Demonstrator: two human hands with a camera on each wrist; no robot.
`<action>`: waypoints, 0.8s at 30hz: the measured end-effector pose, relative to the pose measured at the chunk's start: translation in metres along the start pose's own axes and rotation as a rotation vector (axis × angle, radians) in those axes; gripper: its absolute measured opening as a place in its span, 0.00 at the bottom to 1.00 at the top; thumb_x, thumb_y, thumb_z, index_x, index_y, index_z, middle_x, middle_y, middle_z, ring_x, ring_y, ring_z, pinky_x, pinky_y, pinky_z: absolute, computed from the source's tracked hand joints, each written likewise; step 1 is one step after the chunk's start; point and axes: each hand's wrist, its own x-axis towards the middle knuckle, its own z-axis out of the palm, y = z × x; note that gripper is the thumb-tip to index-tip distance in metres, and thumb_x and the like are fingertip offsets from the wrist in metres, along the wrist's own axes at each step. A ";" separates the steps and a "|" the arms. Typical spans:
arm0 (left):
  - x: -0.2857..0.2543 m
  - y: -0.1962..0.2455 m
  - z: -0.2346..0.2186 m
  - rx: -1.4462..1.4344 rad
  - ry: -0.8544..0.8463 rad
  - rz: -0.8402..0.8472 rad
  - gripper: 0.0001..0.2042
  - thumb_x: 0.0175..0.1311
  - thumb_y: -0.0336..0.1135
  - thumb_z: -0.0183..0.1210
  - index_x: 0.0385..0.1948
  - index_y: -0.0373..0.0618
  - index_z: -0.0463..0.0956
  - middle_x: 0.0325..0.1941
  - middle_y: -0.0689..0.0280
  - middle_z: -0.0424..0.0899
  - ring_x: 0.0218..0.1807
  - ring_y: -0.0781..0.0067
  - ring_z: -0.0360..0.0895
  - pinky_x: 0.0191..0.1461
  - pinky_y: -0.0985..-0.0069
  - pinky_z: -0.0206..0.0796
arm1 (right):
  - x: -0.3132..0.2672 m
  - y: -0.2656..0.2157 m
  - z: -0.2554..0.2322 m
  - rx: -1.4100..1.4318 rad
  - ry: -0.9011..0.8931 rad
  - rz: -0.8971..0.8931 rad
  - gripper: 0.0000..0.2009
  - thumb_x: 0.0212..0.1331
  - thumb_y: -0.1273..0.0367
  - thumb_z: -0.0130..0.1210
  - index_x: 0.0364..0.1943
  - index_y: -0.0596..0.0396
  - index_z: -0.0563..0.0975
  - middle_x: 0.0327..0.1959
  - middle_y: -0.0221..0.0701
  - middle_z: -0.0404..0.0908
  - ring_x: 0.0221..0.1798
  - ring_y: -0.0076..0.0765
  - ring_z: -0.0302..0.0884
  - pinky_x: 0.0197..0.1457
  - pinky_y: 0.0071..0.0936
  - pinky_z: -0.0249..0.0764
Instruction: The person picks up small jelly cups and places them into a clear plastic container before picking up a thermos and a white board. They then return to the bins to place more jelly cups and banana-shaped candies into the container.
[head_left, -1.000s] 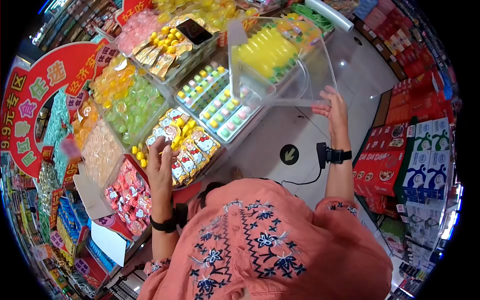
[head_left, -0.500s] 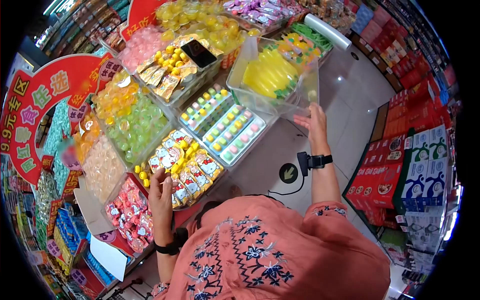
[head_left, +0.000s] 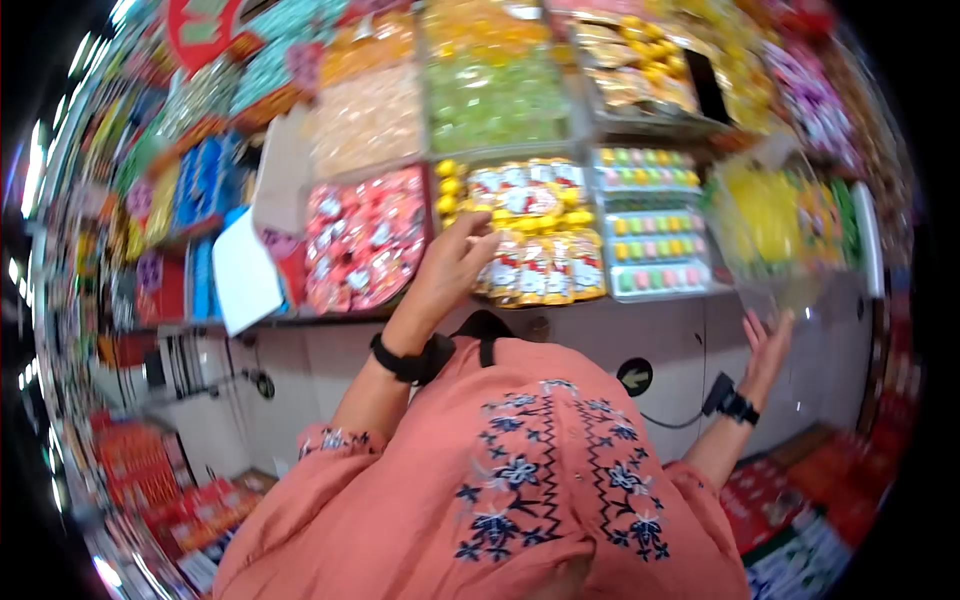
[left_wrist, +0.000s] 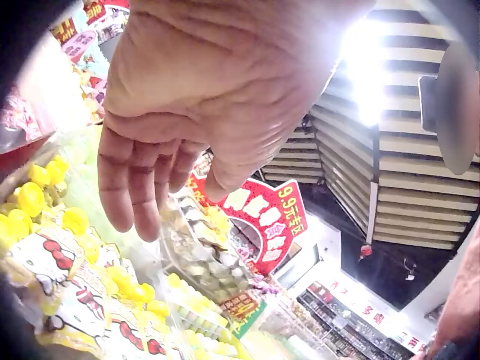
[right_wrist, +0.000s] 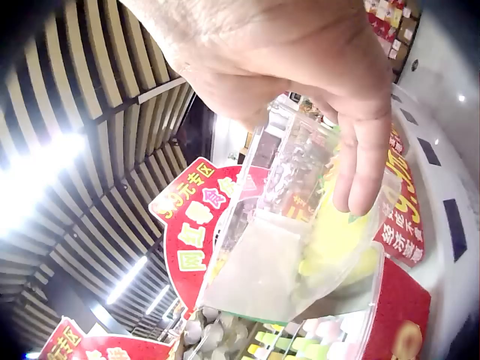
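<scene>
My left hand [head_left: 455, 265] is over a bin of yellow-capped pouches [head_left: 535, 270] printed with a white cartoon cat. Its fingers hang loosely and hold nothing; in the left wrist view the fingertips hover above the pouches [left_wrist: 82, 300]. Farther right, my right hand [head_left: 765, 345] is at the front of a clear bin of long yellow packets [head_left: 755, 215], its fingers fairly straight. The bin's clear plastic lid [head_left: 790, 290] reaches down to the fingertips. In the right wrist view, the fingers [right_wrist: 364, 161] overlap the yellow packets, and a clear edge runs up beside the thumb.
Trays of pastel candies [head_left: 655, 250] sit between the hands. Pink-red wrapped sweets [head_left: 365, 240] lie left of the pouches, green jellies [head_left: 495, 105] behind. A black phone [head_left: 707, 85] rests on gold packets. A white card [head_left: 245, 270] sticks out over the display's front left.
The raised clear lid came down over the yellow packets, the right hand lowering with it. The head view has swung left. The left hand stays by the yellow-capped pouches.
</scene>
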 end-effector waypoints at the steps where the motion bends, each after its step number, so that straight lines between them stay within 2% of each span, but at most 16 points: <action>1: -0.002 -0.002 -0.005 -0.048 0.010 -0.045 0.21 0.73 0.40 0.56 0.61 0.36 0.70 0.51 0.60 0.82 0.45 0.73 0.81 0.47 0.78 0.73 | 0.001 0.000 0.001 -0.002 0.044 0.038 0.39 0.70 0.47 0.50 0.73 0.61 0.52 0.72 0.55 0.54 0.60 0.62 0.76 0.59 0.46 0.79; 2: -0.001 -0.019 -0.009 -0.018 0.076 0.076 0.20 0.73 0.39 0.56 0.60 0.38 0.70 0.49 0.62 0.82 0.44 0.76 0.81 0.46 0.79 0.72 | 0.000 -0.001 0.001 -0.005 0.103 0.070 0.40 0.70 0.45 0.49 0.73 0.62 0.52 0.72 0.59 0.52 0.61 0.61 0.75 0.60 0.46 0.78; 5: -0.010 -0.031 -0.037 -0.050 0.160 0.043 0.19 0.73 0.38 0.55 0.60 0.38 0.71 0.47 0.64 0.81 0.43 0.78 0.80 0.45 0.79 0.72 | -0.009 -0.003 -0.003 -0.019 0.044 0.037 0.44 0.68 0.42 0.49 0.73 0.63 0.51 0.71 0.63 0.51 0.62 0.60 0.75 0.61 0.45 0.77; 7: -0.020 -0.033 -0.062 -0.028 0.240 -0.007 0.17 0.74 0.37 0.54 0.59 0.41 0.72 0.46 0.66 0.80 0.42 0.78 0.81 0.44 0.80 0.72 | -0.023 -0.011 0.005 -0.067 0.097 0.016 0.45 0.67 0.41 0.50 0.73 0.64 0.51 0.71 0.61 0.52 0.62 0.60 0.74 0.61 0.44 0.77; 9: -0.026 -0.036 -0.092 -0.100 0.345 0.024 0.17 0.74 0.38 0.54 0.59 0.42 0.72 0.46 0.67 0.81 0.42 0.79 0.81 0.43 0.80 0.72 | -0.032 -0.014 0.011 -0.103 0.135 -0.004 0.46 0.66 0.40 0.50 0.73 0.64 0.51 0.71 0.59 0.53 0.62 0.59 0.74 0.61 0.43 0.77; 12: -0.034 -0.056 -0.162 -0.107 0.492 0.002 0.17 0.73 0.38 0.55 0.58 0.41 0.74 0.47 0.67 0.81 0.39 0.80 0.80 0.40 0.83 0.71 | -0.040 -0.014 0.007 -0.162 0.185 -0.005 0.47 0.64 0.39 0.51 0.73 0.63 0.51 0.69 0.55 0.57 0.60 0.54 0.76 0.59 0.41 0.77; 15: -0.033 -0.084 -0.264 -0.011 0.696 0.043 0.17 0.71 0.37 0.57 0.56 0.37 0.74 0.43 0.67 0.82 0.38 0.81 0.80 0.39 0.84 0.71 | -0.048 -0.004 0.005 -0.197 0.274 -0.016 0.47 0.64 0.39 0.52 0.74 0.61 0.51 0.72 0.57 0.53 0.60 0.50 0.77 0.57 0.38 0.79; 17: -0.027 -0.092 -0.328 0.011 0.789 0.038 0.23 0.69 0.42 0.60 0.57 0.34 0.70 0.48 0.60 0.81 0.45 0.74 0.80 0.44 0.78 0.74 | -0.071 -0.004 0.019 -0.222 0.305 -0.063 0.46 0.65 0.40 0.52 0.74 0.62 0.51 0.72 0.56 0.54 0.59 0.50 0.77 0.56 0.38 0.79; 19: -0.008 -0.130 -0.393 0.091 0.788 0.004 0.37 0.62 0.49 0.67 0.64 0.31 0.62 0.60 0.50 0.76 0.57 0.63 0.77 0.55 0.71 0.73 | -0.095 0.001 0.034 -0.230 0.323 -0.089 0.45 0.66 0.42 0.52 0.74 0.63 0.51 0.72 0.56 0.56 0.58 0.50 0.78 0.55 0.38 0.79; 20: 0.008 -0.151 -0.419 0.133 0.783 -0.020 0.41 0.56 0.48 0.71 0.64 0.27 0.62 0.60 0.47 0.76 0.59 0.60 0.77 0.59 0.70 0.71 | -0.104 0.004 0.043 -0.223 0.325 -0.098 0.45 0.66 0.42 0.52 0.73 0.63 0.51 0.72 0.56 0.57 0.57 0.50 0.78 0.54 0.38 0.79; 21: 0.023 -0.170 -0.440 0.172 0.776 -0.043 0.44 0.51 0.47 0.74 0.63 0.23 0.61 0.59 0.44 0.76 0.61 0.56 0.76 0.63 0.68 0.69 | -0.115 0.006 0.052 -0.216 0.331 -0.109 0.45 0.66 0.43 0.52 0.73 0.63 0.51 0.71 0.56 0.58 0.56 0.50 0.79 0.54 0.38 0.79; 24: 0.065 -0.214 -0.472 0.179 0.666 0.020 0.51 0.47 0.48 0.77 0.66 0.22 0.56 0.64 0.41 0.71 0.65 0.53 0.72 0.68 0.65 0.65 | -0.153 0.014 0.089 -0.201 0.302 -0.094 0.43 0.67 0.44 0.52 0.72 0.64 0.54 0.69 0.55 0.63 0.55 0.51 0.79 0.53 0.38 0.80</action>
